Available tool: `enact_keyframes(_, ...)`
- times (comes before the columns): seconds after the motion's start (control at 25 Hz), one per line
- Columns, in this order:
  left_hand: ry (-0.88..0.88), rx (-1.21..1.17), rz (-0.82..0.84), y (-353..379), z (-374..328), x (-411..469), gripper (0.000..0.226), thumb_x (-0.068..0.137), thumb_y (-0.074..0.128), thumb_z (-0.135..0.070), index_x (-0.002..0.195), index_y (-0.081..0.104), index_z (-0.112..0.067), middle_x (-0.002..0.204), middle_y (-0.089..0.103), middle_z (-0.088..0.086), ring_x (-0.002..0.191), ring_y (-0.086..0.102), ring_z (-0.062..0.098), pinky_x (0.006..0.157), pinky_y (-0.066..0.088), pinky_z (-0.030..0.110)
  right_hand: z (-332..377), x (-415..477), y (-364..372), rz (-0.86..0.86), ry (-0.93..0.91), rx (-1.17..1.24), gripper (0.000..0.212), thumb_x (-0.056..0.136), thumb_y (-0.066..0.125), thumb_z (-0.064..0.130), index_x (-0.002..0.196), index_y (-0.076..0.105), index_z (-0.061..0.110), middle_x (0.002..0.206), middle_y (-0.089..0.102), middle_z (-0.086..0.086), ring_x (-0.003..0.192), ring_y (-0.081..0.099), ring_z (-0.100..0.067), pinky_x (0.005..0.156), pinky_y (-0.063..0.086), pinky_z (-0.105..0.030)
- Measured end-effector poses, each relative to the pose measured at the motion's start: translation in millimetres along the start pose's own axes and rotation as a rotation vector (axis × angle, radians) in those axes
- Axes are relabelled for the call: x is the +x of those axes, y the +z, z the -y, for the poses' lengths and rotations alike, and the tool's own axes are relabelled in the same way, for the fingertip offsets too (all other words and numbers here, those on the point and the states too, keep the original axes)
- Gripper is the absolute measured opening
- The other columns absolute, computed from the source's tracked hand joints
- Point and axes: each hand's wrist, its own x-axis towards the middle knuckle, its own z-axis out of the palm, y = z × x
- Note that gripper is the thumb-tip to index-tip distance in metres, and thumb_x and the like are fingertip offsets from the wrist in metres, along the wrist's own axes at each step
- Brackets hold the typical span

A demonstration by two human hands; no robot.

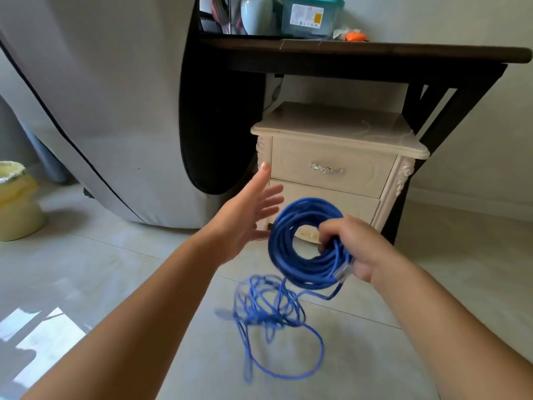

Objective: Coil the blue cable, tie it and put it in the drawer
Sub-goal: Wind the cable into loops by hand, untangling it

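Far to the left of my hands bulges a big grey fabric cover (101,111) with a dark seam. Beyond my hands and above them runs a dark table (375,57), carrying a teal box (310,15) and a pale vase (256,14). Under it, just behind my grip, stands a cream nightstand (331,125). Its top drawer (346,157) is closed, and a shiny handle (327,169) sits at the middle of the front. Well off to the left on the tiled floor is a yellow stool (17,203).

The blue cable (288,255) is partly wound into a round coil, held upright in front of the lower drawer. My right hand (354,246) grips the coil on its right side, fingers curled through the ring and thumb over the strands. The rest of the cable hangs below my grip in a loose, blurred tangle (274,313) above the floor.

My left hand (245,215) is flat and wide, fingers spread, holding nothing, just left of the coil. A clear plug (343,272) sticks out beneath my right palm.
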Motion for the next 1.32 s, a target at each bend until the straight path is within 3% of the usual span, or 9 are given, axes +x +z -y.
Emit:
enact_keyframes(0.16, 0.085, 0.567, 0.147, 6.9, 8.3, -5.8, 0.089, 0.079, 0.081, -0.020, 0.150, 0.031, -0.039, 0.124, 0.061, -0.011, 0.107, 0.064, 0.008, 0.096, 0.054, 0.032, -5.2, -0.3, 16.1, 0.062, -0.149, -0.331, 0.031, 0.061, 0.058, 0.003, 0.092, 0.058, 0.002, 0.062, 0.052, -0.005, 0.058, 0.050, -0.022, 0.058, 0.045, -0.034)
enact_keyframes(0.24, 0.116, 0.626, 0.077, 9.4, 15.4, -4.2, 0.088, 0.077, 0.079, -0.007, 0.147, 0.035, -0.037, 0.117, 0.063, -0.008, 0.099, 0.067, 0.009, 0.088, 0.058, 0.030, -2.7, -1.1, 15.6, 0.075, -0.189, -0.372, 0.031, 0.067, 0.057, -0.001, 0.097, 0.060, 0.004, 0.064, 0.052, -0.005, 0.060, 0.052, -0.022, 0.060, 0.048, -0.037)
enact_keyframes(0.4, 0.202, 0.542, -0.125, 16.2, 21.0, 0.0, 0.035, 0.082, 0.075, -0.009, 0.113, 0.063, -0.017, 0.093, 0.071, 0.002, 0.081, 0.069, 0.017, 0.077, 0.060, 0.033, 0.8, -4.8, 9.3, 0.101, -0.266, -0.330, 0.040, 0.070, 0.068, 0.008, 0.107, 0.061, 0.022, 0.077, 0.065, -0.005, 0.070, 0.062, -0.021, 0.072, 0.055, -0.041)
enact_keyframes(0.52, 0.235, 0.452, -0.206, 18.1, 19.3, -2.0, 0.019, 0.083, 0.074, -0.010, 0.099, 0.066, -0.014, 0.077, 0.069, 0.002, 0.064, 0.064, 0.011, 0.062, 0.054, 0.026, 4.4, -4.2, -5.8, 0.228, -0.201, -0.146, 0.072, 0.062, 0.080, 0.048, 0.128, 0.054, 0.032, 0.112, 0.070, -0.007, 0.096, 0.070, -0.021, 0.094, 0.054, -0.049)
enact_keyframes(0.64, 0.193, 0.233, -0.355, 7.1, 16.3, -0.8, 0.013, 0.083, 0.071, -0.006, 0.091, 0.064, -0.013, 0.068, 0.063, -0.001, 0.058, 0.058, 0.010, 0.054, 0.047, 0.021, 2.5, -6.0, -13.9, 0.414, -0.119, -0.107, 0.091, 0.056, 0.072, 0.079, 0.134, 0.054, 0.035, 0.125, 0.065, -0.005, 0.104, 0.067, -0.027, 0.094, 0.050, -0.053)
enact_keyframes(0.92, 0.089, -0.196, -0.575, 2.7, 14.9, 1.7, 0.012, 0.090, 0.065, -0.008, 0.101, 0.062, -0.010, 0.075, 0.058, 0.007, 0.071, 0.057, 0.021, 0.065, 0.050, 0.035, -14.7, -7.9, 6.7, 0.443, -0.221, -0.198, 0.145, 0.040, 0.089, 0.065, 0.151, -0.002, 0.045, 0.137, 0.056, 0.012, 0.125, 0.056, -0.007, 0.115, 0.034, -0.042)
enact_keyframes(1.04, 0.081, -0.225, -0.542, 5.7, 14.4, -0.9, 0.022, 0.089, 0.066, -0.010, 0.111, 0.063, -0.014, 0.093, 0.066, 0.013, 0.085, 0.063, 0.026, 0.082, 0.056, 0.045, -23.1, -3.5, 28.9, 0.272, -0.242, -0.161, 0.125, 0.051, 0.084, 0.065, 0.151, 0.012, 0.045, 0.132, 0.061, 0.011, 0.124, 0.056, -0.006, 0.116, 0.032, -0.042)
enact_keyframes(1.16, 0.075, -0.266, -0.398, 13.1, 10.5, -11.1, 0.016, 0.092, 0.062, -0.007, 0.107, 0.062, -0.013, 0.076, 0.060, 0.007, 0.066, 0.061, 0.015, 0.068, 0.051, 0.035, -17.7, 1.7, 32.3, 0.182, -0.248, 0.015, 0.062, 0.066, 0.074, 0.044, 0.123, 0.057, 0.027, 0.108, 0.073, 0.002, 0.103, 0.068, -0.009, 0.104, 0.046, -0.040)
enact_keyframes(1.32, 0.051, -0.394, -0.213, 14.8, 8.5, -19.4, 0.021, 0.094, 0.059, -0.005, 0.114, 0.062, -0.011, 0.085, 0.063, 0.012, 0.076, 0.064, 0.022, 0.072, 0.058, 0.036, -10.7, 2.0, 31.0, 0.158, -0.314, 0.185, 0.031, 0.069, 0.068, 0.018, 0.100, 0.067, 0.012, 0.096, 0.073, -0.013, 0.090, 0.070, -0.022, 0.083, 0.054, -0.034)
